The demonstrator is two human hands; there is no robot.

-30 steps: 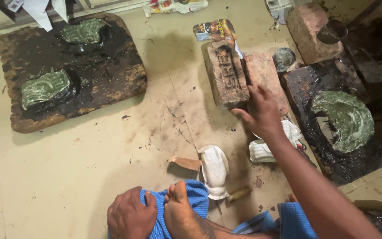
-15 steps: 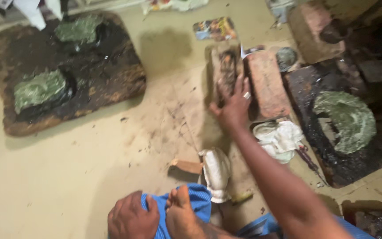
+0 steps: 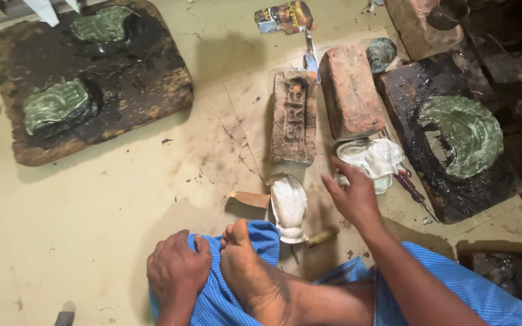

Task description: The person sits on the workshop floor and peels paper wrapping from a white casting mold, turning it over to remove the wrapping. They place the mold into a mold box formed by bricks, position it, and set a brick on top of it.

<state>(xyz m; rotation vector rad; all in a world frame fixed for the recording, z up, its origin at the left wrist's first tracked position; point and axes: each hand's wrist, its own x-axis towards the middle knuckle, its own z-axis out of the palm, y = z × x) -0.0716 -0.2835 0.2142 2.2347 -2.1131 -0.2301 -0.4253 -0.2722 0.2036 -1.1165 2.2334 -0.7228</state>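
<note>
My right hand (image 3: 353, 196), fingers spread and empty, hovers near the crumpled white cloth (image 3: 373, 158) beside the brick (image 3: 350, 90). My left hand (image 3: 178, 265) grips the blue fabric (image 3: 215, 299) on my knee.

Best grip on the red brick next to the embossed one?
Take the red brick across its long sides, from above. It lies flat, top face clear. The embossed brick stands apart on one side, the black slab is close on the other. The right hand is nearest.
</note>
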